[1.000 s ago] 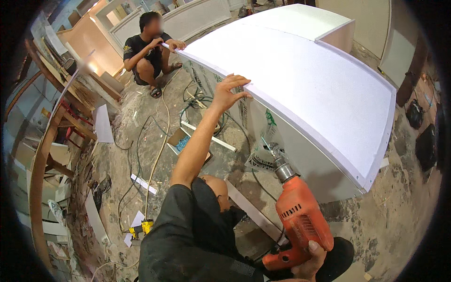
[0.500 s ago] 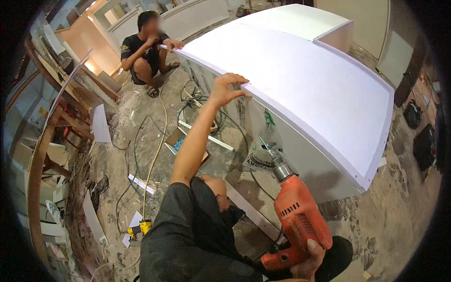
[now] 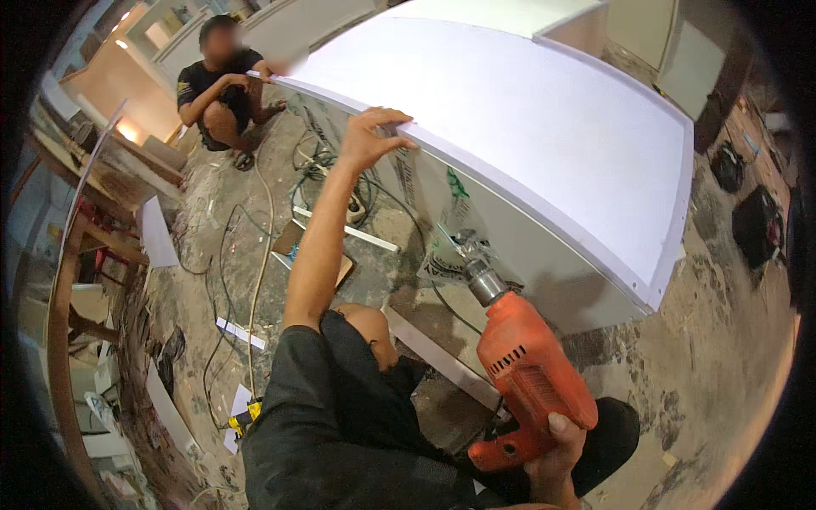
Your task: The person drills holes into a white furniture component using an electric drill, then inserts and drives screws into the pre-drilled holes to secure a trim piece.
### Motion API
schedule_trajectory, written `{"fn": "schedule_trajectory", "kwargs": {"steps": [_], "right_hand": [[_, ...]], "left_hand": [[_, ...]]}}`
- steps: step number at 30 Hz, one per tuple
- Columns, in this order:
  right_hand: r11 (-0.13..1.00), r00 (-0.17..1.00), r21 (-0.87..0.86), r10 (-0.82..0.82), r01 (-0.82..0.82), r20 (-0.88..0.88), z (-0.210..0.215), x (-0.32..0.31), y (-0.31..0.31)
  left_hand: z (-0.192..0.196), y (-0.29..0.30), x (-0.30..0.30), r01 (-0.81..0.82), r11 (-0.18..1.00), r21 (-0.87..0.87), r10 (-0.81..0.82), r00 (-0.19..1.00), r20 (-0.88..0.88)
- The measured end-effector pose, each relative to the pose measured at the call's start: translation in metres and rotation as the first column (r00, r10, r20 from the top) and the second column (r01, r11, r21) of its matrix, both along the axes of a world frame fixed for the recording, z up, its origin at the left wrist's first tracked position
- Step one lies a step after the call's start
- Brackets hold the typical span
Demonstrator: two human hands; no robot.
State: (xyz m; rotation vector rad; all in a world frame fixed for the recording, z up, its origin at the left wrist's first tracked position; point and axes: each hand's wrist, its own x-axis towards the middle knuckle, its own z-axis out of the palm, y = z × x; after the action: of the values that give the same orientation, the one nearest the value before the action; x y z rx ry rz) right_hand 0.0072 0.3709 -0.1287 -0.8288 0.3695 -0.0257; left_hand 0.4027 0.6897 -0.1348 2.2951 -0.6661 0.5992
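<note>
A large white curved panel (image 3: 527, 119) with a raised rim strip (image 3: 510, 194) stands before me on its plastic-covered side. My left hand (image 3: 372, 140) is closed over its near rim, thumb below and fingers on top. Low on my right, my right hand (image 3: 557, 450) holds an orange power drill (image 3: 531, 370) by its handle. The drill's metal chuck (image 3: 486, 285) and thin bit (image 3: 450, 242) point up and away toward the panel's side, apparently without touching it, though the exact gap is hard to judge. Whether a finger is on the trigger is hidden.
Across the panel a co-worker (image 3: 225, 93) squats with a hand on its far-left end. Cables (image 3: 259, 272), an open box (image 3: 340, 270), white strips (image 3: 240, 333) and a yellow-black tool (image 3: 246, 416) lie on the floor. Dark bags (image 3: 756, 225) are at right, wooden framing (image 3: 64, 331) at left.
My view has shifted, so the panel appears farther up and left. The co-worker's raised hand has come down. My left hand stays on the rim, and the drill remains in my right.
</note>
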Motion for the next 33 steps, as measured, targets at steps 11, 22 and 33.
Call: {"fn": "schedule_trajectory", "kwargs": {"steps": [11,22,33], "right_hand": [[0.998,0.996,-0.019,0.061,-0.062,-0.071,0.001,0.012,-0.002],[0.992,0.988,0.07,0.116,-0.109,-0.105,-0.006,0.014,-0.005],[0.992,0.992,0.034,0.121,-0.12,-0.04,-0.005,0.012,-0.011]], "left_hand": [[-0.014,0.008,0.012,0.042,0.993,0.107,-0.061,0.981,0.183],[-0.014,0.006,0.011,0.059,0.995,0.085,-0.073,0.982,0.173],[-0.014,0.003,0.009,0.08,0.994,0.081,-0.095,0.973,0.21]]}}
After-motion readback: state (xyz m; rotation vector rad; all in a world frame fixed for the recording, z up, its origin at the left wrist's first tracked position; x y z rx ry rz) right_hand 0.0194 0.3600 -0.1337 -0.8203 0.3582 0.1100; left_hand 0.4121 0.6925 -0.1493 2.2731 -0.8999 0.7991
